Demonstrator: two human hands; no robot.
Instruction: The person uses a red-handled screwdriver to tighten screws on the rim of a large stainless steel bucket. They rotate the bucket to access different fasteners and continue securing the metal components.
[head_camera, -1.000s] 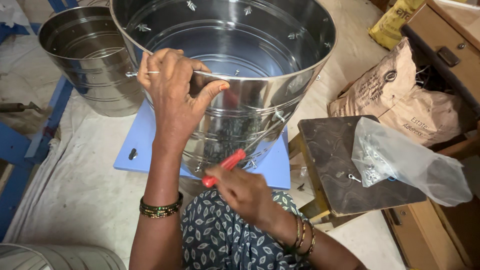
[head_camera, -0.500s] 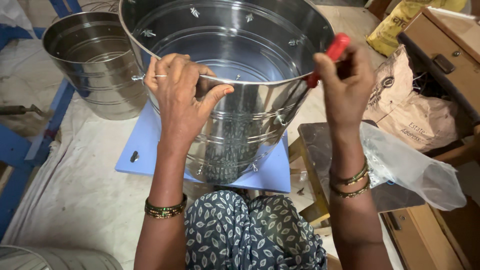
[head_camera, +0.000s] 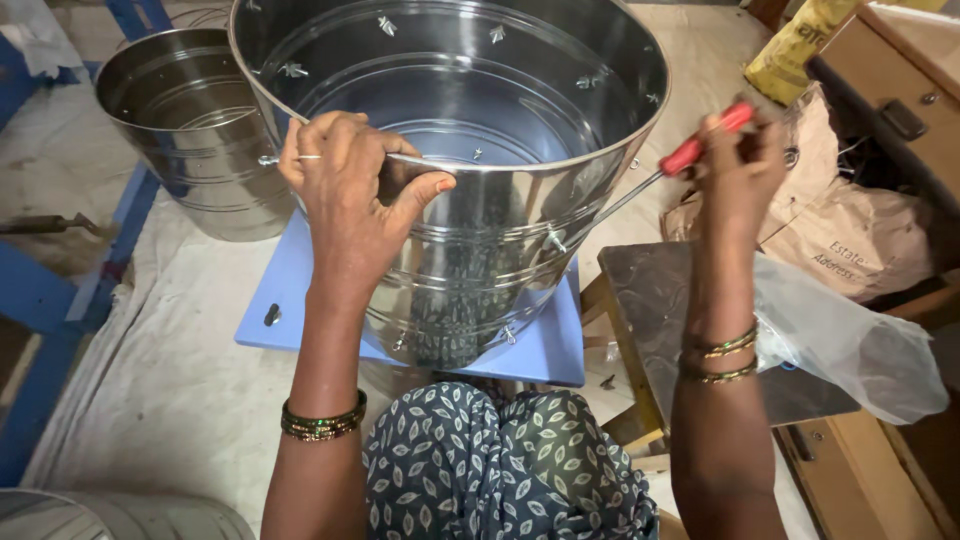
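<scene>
Steel drum (head_camera: 470, 150), large and shiny, sits tilted on a blue board (head_camera: 300, 300) spread over a pale cloth, its open mouth toward the seated person. The left hand (head_camera: 350, 190) is curled closed over the near rim, steadying it; the right hand (head_camera: 740, 160) is closed around a red-handled screwdriver (head_camera: 690, 150), its shaft angled to the drum's outer wall near the rim. It appears a fastener along the rim is being driven, calling next for a firm seat of the tip. The tip itself is hard to make out. A second steel drum (head_camera: 180, 120) stands beyond the board's far left corner.
</scene>
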